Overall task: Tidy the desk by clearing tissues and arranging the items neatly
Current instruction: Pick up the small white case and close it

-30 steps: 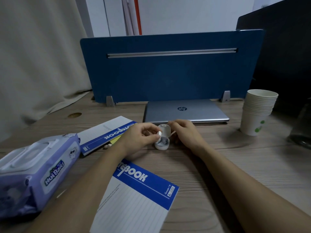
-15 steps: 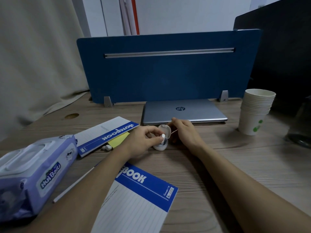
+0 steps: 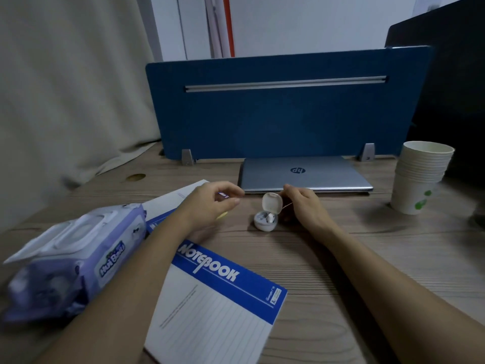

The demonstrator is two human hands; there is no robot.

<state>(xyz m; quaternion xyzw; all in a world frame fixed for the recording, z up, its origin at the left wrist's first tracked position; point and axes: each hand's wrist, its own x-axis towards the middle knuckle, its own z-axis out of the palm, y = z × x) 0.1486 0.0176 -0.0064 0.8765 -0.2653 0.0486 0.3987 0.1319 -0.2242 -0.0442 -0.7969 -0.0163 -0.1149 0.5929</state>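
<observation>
Nearest the viewer, below both forearms, a blue-and-white notebook [image 3: 215, 303] lies flat on the wooden bench [image 3: 367, 245]; thin and floppy, it looks best slid or lifted by an edge. Left of the left forearm sits a soft purple wet-wipe pack [image 3: 76, 256], its lid flap raised; it looks squashy and light, best taken around its body.

Between the hands rests a small white earbud case [image 3: 266, 218], lid tipped up, one earbud seated inside. It looks light, smooth and slippery, so a pinch on both sides of the base would suit. The right hand [image 3: 305, 206] is just beside the lid, fingers [image 3: 288, 189] curled and appearing to pinch a thin cord. The left hand [image 3: 210, 203], apart from the case, hovers over a second notebook [image 3: 170, 203], fingers loosely curled; whether they hold anything I cannot tell.

Beyond the fingers lies a closed laptop [image 3: 304, 174]. Far right stands a stack of paper cups [image 3: 420, 177], light and easily crushed.
</observation>
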